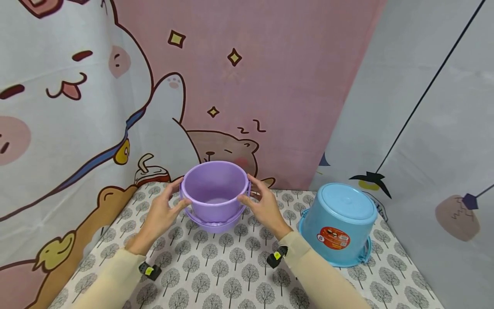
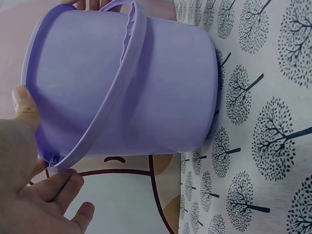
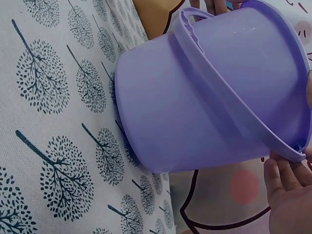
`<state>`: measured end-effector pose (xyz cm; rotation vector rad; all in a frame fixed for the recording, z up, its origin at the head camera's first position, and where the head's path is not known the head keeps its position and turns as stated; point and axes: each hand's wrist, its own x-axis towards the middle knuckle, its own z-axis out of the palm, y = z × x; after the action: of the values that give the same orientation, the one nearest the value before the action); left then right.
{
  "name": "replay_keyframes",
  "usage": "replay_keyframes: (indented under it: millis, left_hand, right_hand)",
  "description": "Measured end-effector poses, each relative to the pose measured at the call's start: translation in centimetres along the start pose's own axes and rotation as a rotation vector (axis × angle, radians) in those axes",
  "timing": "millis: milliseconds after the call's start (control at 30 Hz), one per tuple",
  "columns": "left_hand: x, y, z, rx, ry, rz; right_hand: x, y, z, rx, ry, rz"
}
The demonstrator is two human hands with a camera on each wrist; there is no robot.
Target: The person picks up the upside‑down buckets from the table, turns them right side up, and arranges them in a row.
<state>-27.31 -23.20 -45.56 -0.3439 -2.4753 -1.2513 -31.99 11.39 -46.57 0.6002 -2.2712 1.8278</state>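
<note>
A purple plastic bucket [image 1: 216,209] stands upright, mouth up, at the back middle of the table; whether its base touches the cloth I cannot tell. My left hand [image 1: 160,212] grips its rim on the left, thumb at the front of the rim. On the opposite side my right hand [image 1: 266,208] holds the rim, also with the thumb in front. The bucket's purple handle [image 2: 105,112] hangs down across the front wall. Both wrist views show fingers beneath the rim, by the handle's joints. The visible inside of the bucket holds nothing.
To the right, a light blue bucket [image 1: 356,223] sits upside down, with a red label [image 1: 333,238] on its side. A tree-patterned cloth [image 1: 231,266] covers the table. Cartoon-printed hangings [image 1: 289,86] rise behind the table and along its sides.
</note>
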Motion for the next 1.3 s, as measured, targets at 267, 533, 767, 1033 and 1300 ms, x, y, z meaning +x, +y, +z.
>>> replay_keyframes:
  millis: [267, 533, 767, 1033, 1300]
  left_hand:
    - [-0.1, -0.3, 0.3, 0.01, -0.015, 0.024]
    - [-0.1, -0.3, 0.2, 0.025, -0.037, 0.029]
    - [-0.1, -0.2, 0.1, 0.047, -0.037, 0.035]
    - [-0.5, 0.4, 0.1, 0.105, -0.015, 0.039]
    - [-1.2, 2.5, 0.9, 0.138, 0.074, 0.159]
  right_hand:
    - [-0.4, 0.3, 0.0, -0.009, -0.004, 0.015]
    - [-0.6, 0.5, -0.4, -0.03, -0.031, -0.017]
    - [-0.7, 0.7, -0.7, -0.045, -0.06, -0.028]
    - [-1.6, 1.0, -1.1, -0.12, -0.079, -0.024]
    - [-3.4, 0.9, -2.0, -0.216, -0.111, -0.086]
